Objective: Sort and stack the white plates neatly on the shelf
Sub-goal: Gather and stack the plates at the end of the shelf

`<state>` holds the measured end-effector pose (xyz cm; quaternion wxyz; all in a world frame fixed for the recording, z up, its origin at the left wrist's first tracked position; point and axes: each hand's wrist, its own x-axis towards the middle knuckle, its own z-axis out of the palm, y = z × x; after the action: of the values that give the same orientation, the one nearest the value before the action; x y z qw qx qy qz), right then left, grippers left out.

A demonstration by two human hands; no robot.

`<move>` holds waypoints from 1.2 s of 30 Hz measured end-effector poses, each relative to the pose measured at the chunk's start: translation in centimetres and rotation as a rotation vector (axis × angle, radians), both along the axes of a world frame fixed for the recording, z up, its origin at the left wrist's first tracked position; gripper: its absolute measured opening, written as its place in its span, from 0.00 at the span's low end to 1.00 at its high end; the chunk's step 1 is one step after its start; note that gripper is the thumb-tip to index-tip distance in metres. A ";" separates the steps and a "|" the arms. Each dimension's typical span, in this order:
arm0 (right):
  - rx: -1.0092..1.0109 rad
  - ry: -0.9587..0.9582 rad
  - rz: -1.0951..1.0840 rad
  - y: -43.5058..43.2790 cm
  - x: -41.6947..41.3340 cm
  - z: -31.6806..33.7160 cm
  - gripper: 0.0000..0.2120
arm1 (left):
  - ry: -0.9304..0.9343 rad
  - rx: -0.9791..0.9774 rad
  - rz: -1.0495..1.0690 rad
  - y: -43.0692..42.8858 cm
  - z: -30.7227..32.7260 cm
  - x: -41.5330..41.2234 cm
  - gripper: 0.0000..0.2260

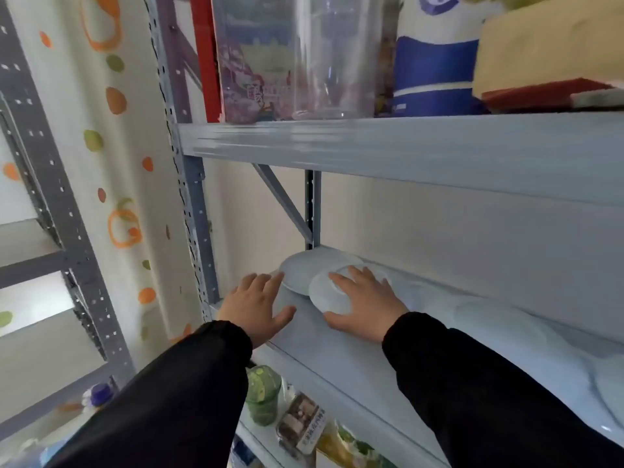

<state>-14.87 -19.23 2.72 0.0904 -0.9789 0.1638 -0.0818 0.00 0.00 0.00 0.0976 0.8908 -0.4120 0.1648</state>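
White plates: a small round white glazed plate (324,295) is seen at the left end of the pale grey metal shelf (337,352), just in front of a larger round white plate (314,263) set in the back corner; more white plates (499,320) are laid farther right.
Right hand (366,298): laid over the small plate, fingers straight and spread apart across its face, thumb set against the near rim.
Left hand (256,302): held flat and empty, fingers apart, tips at the larger plate's near rim.
Step in hand: judged to be the small plate being moved onto the larger one.
Doing it well: the small plate should be lifted clear rather than dragged, centred, then lowered flat; the larger plate is best steadied by the left hand.
Materials: the glaze looks smooth and is probably slippery; rims are thin; painted steel is hard, so chipping could be caused by a knock.
Above: a clear plastic tub (337,55) and a blue-and-white packet (435,62) are stored.
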 end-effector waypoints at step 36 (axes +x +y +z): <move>-0.227 -0.521 -0.165 -0.7 1.2 -0.6 0.31 | 0.173 -0.269 -0.297 -0.5 -5.6 7.9 0.32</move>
<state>-13.67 -19.90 2.12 0.0122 -0.9121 0.2041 -0.3553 7.93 -0.51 -5.63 0.2741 0.8102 -0.5029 0.1250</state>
